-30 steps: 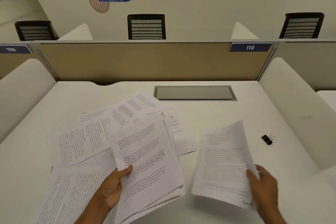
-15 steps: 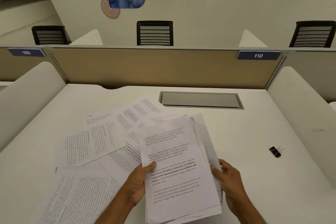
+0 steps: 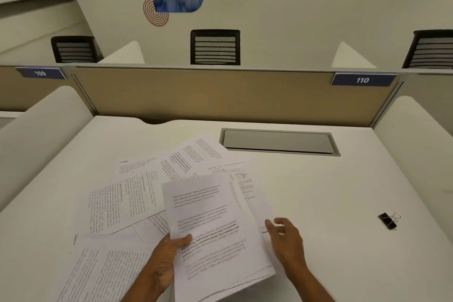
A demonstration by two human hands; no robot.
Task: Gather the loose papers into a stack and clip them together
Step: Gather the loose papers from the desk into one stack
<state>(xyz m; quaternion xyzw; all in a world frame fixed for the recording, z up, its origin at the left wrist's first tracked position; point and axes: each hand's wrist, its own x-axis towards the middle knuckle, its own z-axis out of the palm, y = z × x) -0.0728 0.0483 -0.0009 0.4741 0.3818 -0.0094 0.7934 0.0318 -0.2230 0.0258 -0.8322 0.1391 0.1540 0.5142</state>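
Papers (image 3: 215, 225): a partial stack held above the surface (image 3: 318, 191), pinched at its left edge by the left hand (image 3: 166, 260); right hand (image 3: 285, 238) open beside its right edge, gripping nothing. Loose sheets (image 3: 122, 203) lie fanned to the left. Light, limp and slippery, these are probably best gripped at opposite edges. Binder clip (image 3: 388, 220) rests well apart, right.
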